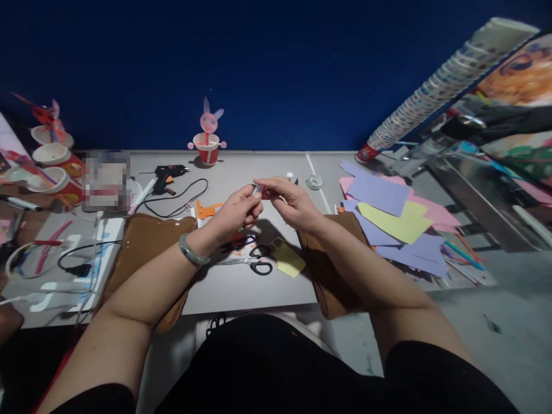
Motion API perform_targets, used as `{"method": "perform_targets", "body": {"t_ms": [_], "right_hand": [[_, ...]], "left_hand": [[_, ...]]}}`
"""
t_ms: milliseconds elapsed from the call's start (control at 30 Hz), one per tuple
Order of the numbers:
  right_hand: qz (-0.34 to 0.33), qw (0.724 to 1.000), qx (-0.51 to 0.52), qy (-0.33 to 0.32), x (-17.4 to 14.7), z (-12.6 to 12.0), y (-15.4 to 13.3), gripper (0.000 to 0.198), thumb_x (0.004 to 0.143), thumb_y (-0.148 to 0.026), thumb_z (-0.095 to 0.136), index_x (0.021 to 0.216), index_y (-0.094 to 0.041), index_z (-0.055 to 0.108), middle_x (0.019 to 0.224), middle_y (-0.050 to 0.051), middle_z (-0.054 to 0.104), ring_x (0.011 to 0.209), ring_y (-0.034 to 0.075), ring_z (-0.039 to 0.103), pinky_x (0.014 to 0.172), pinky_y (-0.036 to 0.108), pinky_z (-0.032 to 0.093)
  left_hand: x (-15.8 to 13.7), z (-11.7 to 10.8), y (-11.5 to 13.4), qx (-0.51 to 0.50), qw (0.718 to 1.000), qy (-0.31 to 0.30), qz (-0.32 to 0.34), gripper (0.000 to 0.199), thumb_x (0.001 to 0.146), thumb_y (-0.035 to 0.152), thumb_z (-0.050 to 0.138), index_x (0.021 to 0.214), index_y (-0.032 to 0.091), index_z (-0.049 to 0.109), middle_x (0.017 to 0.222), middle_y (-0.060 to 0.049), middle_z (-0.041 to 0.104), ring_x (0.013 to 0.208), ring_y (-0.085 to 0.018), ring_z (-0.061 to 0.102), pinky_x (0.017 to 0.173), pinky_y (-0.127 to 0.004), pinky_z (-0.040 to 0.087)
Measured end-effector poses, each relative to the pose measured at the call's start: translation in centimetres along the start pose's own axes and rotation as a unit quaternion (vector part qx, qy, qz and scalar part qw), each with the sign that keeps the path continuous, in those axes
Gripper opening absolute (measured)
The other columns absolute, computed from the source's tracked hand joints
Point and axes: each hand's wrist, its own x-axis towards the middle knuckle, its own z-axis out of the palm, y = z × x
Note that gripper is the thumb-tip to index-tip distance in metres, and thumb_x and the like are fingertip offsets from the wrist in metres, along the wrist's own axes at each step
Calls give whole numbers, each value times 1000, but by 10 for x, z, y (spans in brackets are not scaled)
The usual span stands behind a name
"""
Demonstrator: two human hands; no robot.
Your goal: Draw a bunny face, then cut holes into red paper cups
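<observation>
Fingers of both hands meet over the middle of the table. My left hand (242, 210), with a grey-green bangle (190, 250) at the wrist, is closed in a pinch on a small pale, shiny piece (258, 188); its kind is too small to tell. Curved over from the other side, my right hand (293, 201) has its fingertips closed on the same piece. Below lie black-handled scissors (261, 268) and a yellow paper scrap (290, 257). An orange paper cutout (207, 210) is just left of my left hand.
Brown cushions (157, 236) lie under my forearms. Behind stand a red cup with a pink rabbit figure (207, 150) and a black glue gun (166, 177) with its cord. At right are coloured paper sheets (379, 192), a tape roll (314, 182) and a tall leaning cup stack (444, 86).
</observation>
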Motion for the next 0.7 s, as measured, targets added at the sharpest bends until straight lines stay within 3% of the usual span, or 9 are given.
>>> {"method": "perform_targets", "body": {"t_ms": [167, 400, 533, 700], "right_hand": [[46, 999, 24, -5, -4, 18, 35, 55, 81, -6, 42, 129, -21, 64, 115, 7, 70, 102, 17, 66, 97, 37, 53], [144, 978, 147, -24, -9, 13, 44, 44, 88, -19, 48, 127, -23, 67, 113, 4, 73, 100, 16, 67, 92, 34, 55], [191, 957, 214, 43, -5, 12, 41, 31, 86, -41, 66, 109, -22, 74, 97, 4, 73, 87, 16, 66, 83, 33, 55], [204, 939, 269, 72, -3, 19, 41, 29, 77, -47, 77, 75, -19, 70, 80, 2, 69, 76, 13, 61, 72, 28, 51]], "left_hand": [[19, -13, -20, -39, 996, 69, -31, 9, 88, 21, 59, 85, 13, 55, 69, -1, 66, 53, -7, 60, 56, -20, 47], [23, -24, -32, -68, 996, 21, -54, 27, 82, 33, 74, 92, 11, 62, 82, -7, 73, 66, -12, 70, 70, -27, 54], [21, -20, -33, -61, 996, 5, -63, 35, 78, 40, 78, 92, 11, 66, 83, -8, 74, 68, -13, 71, 71, -27, 55], [21, -15, -37, -57, 993, 39, -91, 32, 77, 37, 79, 87, 10, 68, 78, -9, 75, 65, -12, 70, 70, -26, 55]]}}
